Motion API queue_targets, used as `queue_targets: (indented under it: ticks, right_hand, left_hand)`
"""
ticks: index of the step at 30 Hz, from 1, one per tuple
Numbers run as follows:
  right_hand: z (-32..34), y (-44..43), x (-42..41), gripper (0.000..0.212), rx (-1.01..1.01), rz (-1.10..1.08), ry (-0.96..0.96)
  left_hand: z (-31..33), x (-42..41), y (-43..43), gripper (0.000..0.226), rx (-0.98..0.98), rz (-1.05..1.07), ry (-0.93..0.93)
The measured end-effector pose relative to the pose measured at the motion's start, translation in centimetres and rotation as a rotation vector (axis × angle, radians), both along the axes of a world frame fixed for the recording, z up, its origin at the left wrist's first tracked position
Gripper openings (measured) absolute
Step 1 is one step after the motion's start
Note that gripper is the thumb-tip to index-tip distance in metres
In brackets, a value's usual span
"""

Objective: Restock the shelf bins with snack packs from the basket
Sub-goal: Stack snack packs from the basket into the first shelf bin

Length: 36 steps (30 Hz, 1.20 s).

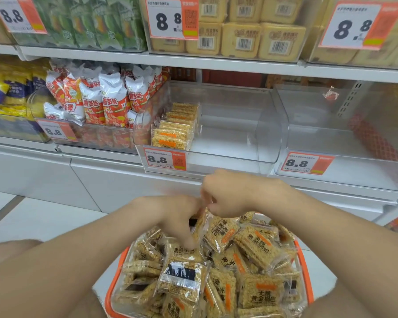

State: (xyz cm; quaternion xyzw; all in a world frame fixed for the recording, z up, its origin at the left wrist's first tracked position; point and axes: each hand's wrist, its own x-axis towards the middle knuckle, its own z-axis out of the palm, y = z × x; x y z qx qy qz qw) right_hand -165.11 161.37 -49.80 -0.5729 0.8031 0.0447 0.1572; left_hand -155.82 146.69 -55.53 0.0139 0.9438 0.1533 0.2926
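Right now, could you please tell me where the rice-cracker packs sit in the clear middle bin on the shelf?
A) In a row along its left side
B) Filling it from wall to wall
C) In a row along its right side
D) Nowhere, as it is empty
A: the row of rice-cracker packs stands against the left wall of the middle bin, and the rest of its floor is bare.

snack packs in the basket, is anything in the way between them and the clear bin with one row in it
Nothing visible. The snack packs lie in the basket below the clear bin, whose top is open. Its row of packs sits at the left, the rest bare. Only the bin's front wall must be cleared.
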Motion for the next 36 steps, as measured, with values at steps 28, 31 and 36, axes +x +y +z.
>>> queue_targets:
  ticks: [28,31,36]
  right_hand:
    - [2.0,-1.5,-1.4,0.016,-1.07,-0.36,-0.513]
    - [2.4,-1.9,-2.2,0.009,-1.159,-0.371,-0.414]
    - [1.6,-3.2,-4.4,0.017,-1.343,-0.543,-0.35]
  left_hand:
    - [10.7,0.7,-5.0,0.019,0.726,0.711,0.68]
    - [10.9,-0.1,-5.4,0.022,0.784,0.802,0.806]
    - [10.3,-0.5,-7.3,0.025,0.402,0.883,1.023]
